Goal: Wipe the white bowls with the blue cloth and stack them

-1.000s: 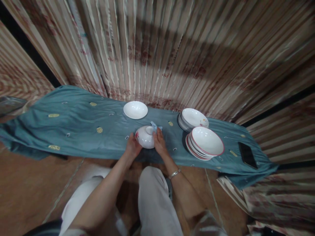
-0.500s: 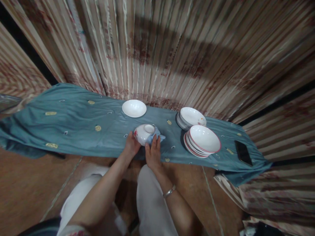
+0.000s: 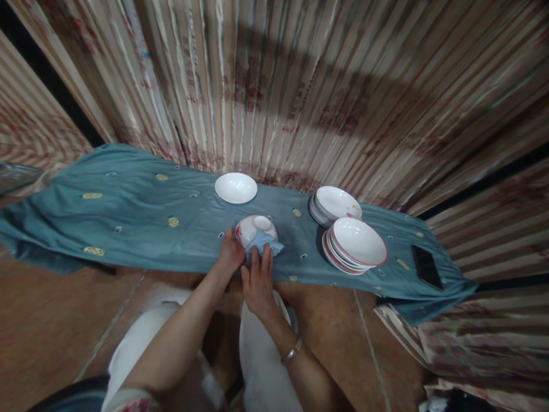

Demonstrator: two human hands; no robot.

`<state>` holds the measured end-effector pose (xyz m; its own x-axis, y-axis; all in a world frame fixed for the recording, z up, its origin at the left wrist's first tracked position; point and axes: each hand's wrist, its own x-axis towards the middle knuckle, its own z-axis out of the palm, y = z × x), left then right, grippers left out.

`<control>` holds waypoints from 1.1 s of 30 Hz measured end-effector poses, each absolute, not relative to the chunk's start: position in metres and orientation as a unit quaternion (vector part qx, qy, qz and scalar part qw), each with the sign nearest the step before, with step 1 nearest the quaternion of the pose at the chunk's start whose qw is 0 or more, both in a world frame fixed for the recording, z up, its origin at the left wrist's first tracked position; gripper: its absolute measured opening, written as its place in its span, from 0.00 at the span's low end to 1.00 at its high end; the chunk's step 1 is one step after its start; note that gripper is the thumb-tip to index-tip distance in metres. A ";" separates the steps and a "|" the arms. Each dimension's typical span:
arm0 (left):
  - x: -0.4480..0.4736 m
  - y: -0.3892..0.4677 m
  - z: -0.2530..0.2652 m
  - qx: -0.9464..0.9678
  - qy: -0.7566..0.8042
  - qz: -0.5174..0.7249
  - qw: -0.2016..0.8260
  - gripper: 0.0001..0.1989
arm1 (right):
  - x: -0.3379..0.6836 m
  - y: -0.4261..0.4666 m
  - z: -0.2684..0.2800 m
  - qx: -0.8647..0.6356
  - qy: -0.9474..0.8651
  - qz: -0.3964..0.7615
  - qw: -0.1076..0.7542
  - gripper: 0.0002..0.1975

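A white bowl (image 3: 244, 226) with red flowers is tipped so its foot ring faces up, just above or on the table's front part; I cannot tell which. My left hand (image 3: 232, 252) grips the bowl's left side. Against the near outer side of the bowl, my right hand (image 3: 259, 280) presses a light blue cloth (image 3: 262, 242) with its fingers. Part of the bowl is hidden under the cloth. Behind it, a white shallow dish (image 3: 235, 188) stands on the table.
To the right are a stack of flowered bowls (image 3: 337, 203) and a nearer stack of red-rimmed bowls (image 3: 359, 242). A black phone (image 3: 427, 266) lies near the right end of the cloth-covered table (image 3: 141, 229). A pleated curtain (image 3: 274, 103) hangs behind.
My right hand has slid the cloth left and toward me, from the bowl's right side to its near side. The left hand keeps its hold on the bowl.
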<state>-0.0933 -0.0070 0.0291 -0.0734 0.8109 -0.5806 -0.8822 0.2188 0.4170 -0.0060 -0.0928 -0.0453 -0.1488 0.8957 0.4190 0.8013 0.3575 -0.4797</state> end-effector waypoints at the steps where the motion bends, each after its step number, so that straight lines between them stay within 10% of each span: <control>1: -0.094 -0.007 0.029 -0.047 0.388 0.621 0.679 0.25 | -0.005 -0.093 -0.044 -0.559 -0.760 0.070 0.324 0.29; 33: -0.102 -0.002 0.009 -0.076 0.385 0.621 0.679 0.20 | -0.007 -0.017 0.019 -0.404 -0.897 0.049 0.174 0.12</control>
<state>-0.1022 -0.0018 0.0092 -0.0674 0.7840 -0.6171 -0.9010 0.2179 0.3752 -0.0066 -0.0168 0.0188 -0.6128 0.7421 0.2718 0.7080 0.6683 -0.2285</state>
